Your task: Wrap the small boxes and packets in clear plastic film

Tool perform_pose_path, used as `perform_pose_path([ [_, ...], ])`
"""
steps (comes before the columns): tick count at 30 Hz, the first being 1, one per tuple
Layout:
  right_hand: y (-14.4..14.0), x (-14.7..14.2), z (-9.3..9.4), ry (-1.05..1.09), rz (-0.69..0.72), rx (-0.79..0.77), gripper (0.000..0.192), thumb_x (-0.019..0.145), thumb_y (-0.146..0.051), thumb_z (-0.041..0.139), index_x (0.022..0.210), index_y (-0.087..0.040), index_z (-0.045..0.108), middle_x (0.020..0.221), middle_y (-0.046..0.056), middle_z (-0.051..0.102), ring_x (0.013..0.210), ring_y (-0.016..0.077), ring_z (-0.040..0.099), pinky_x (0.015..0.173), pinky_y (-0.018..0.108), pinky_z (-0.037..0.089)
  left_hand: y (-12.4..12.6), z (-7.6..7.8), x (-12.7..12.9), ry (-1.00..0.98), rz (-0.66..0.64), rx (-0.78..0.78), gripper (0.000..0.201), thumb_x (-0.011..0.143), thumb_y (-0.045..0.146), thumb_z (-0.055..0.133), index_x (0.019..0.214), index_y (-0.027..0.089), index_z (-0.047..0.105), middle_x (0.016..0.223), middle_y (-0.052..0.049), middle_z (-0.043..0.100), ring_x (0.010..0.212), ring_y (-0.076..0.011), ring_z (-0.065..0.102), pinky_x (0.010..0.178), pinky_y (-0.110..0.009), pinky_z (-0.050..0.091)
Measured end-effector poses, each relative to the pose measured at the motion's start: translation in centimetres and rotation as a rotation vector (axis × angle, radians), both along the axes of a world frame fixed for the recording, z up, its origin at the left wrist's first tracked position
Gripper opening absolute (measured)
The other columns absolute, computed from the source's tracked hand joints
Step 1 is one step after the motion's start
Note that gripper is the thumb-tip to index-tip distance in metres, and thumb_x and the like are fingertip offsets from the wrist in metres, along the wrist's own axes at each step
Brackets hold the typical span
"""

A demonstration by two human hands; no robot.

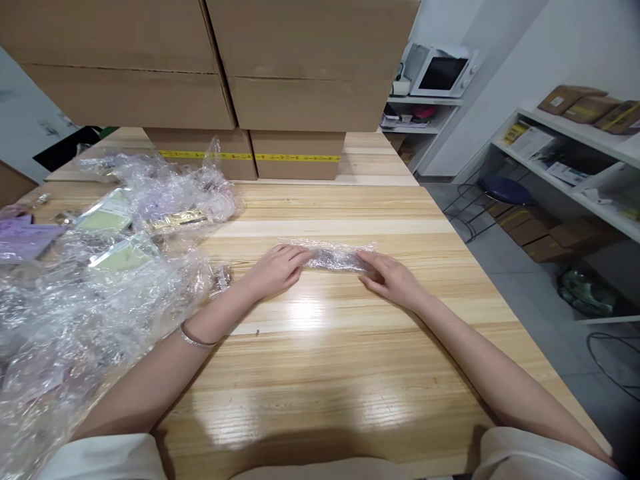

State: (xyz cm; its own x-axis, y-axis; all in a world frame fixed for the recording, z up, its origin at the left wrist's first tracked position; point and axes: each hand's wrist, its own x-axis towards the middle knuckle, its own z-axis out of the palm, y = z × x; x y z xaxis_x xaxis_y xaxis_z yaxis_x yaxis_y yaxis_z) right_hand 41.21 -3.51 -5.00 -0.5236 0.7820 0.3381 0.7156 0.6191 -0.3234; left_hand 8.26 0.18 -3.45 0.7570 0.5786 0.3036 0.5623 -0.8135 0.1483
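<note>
we had the clear-wrapped packet (336, 257) flat on the wood table (295, 373), lying crosswise ahead of us. our left hand (277, 273) was on its left end, fingers together; couldn't tell if they were clamped on it. our right hand (396, 279) touched the right end with its fingertips, thumb apart from them. clear plastic heap (100, 300) sat to our left, cardboard boxes (300, 100) stacked on the far side.

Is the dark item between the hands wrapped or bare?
Wrapped: clear plastic covers the dark item, with the left hand touching one end and the right hand the other. I cannot tell whether it is sealed.
</note>
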Motion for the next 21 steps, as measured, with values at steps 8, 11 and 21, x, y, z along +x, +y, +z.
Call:
perform_pose_path([
  [8,0.2,0.2,-0.5,0.037,0.004,0.034,0.041,0.098,-0.031,0.050,0.137,-0.022,0.055,0.135,0.010,0.062,0.121,0.0243,0.062,0.102,0.043,0.051,1.0,-0.3,-0.6,-0.201,0.040,-0.223,0.033,0.101,0.031,0.042,0.122,0.021,0.065,0.121,-0.006,0.071,0.112,-0.0202,0.064,0.100,-0.039,0.044],
  [11,0.1,0.3,-0.5,0.115,-0.040,0.016,0.034,0.099,-0.031,0.047,0.127,-0.023,0.063,0.122,0.008,0.070,0.109,0.0232,0.068,0.095,0.039,0.054,0.9,0.3,-0.6,-0.350,0.123,-0.369,0.033,0.100,0.038,0.044,0.110,0.019,0.070,0.111,-0.006,0.074,0.103,-0.0202,0.067,0.093,-0.033,0.048],
  [21,0.1,-0.1,-0.7,0.466,-0.366,-0.252,0.041,0.091,-0.047,0.057,0.121,-0.019,0.065,0.065,-0.001,0.064,0.058,0.0159,0.055,0.058,0.029,0.045,0.8,-0.1,-0.3,-0.457,0.394,-0.483,0.037,0.093,0.044,0.053,0.119,0.020,0.062,0.068,0.003,0.056,0.065,-0.0154,0.055,0.067,-0.027,0.044],
])
